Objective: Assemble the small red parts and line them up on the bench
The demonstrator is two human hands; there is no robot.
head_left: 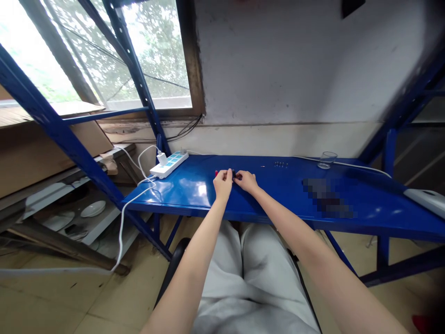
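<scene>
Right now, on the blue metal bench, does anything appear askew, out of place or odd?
The white power strip lies crooked at the left rear corner of the blue metal bench, and a white cable dangles off the edge to the floor. The left hand and right hand pinch a small red-and-dark object; nothing odd there.

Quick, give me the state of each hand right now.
Left hand: closed on the small red and dark item on the blue table.
Right hand: fingers curled on the same item's dark end.
</scene>
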